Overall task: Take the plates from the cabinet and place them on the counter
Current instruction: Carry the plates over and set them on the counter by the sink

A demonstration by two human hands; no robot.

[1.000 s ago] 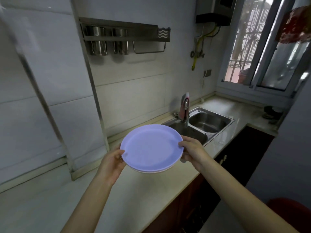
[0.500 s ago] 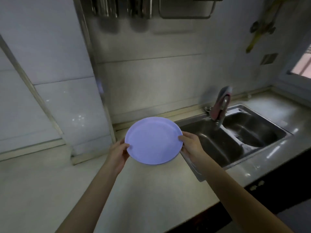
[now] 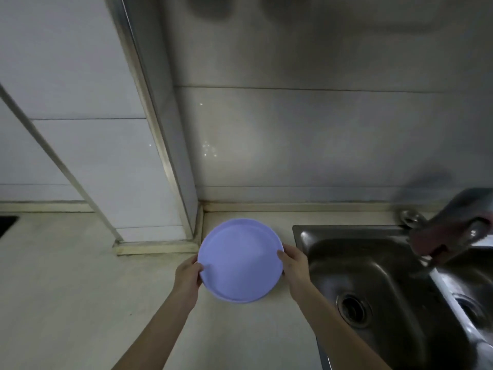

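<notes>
Lilac plates (image 3: pixel 240 260), stacked it seems, are low over the pale stone tabletop (image 3: pixel 80 289), just left of the steel sink (image 3: pixel 373 276). The left hand (image 3: pixel 188 276) and right hand (image 3: pixel 293 265) each pinch an opposite rim. Best to keep the stack level, set it flat, then slip the fingers out sideways. A tiled wall lies far; a tap (image 3: pixel 453 225) stands at right.

Both arms reach forward, left hand (image 3: pixel 187 276) and right hand (image 3: pixel 294 268) curled inward.
</notes>
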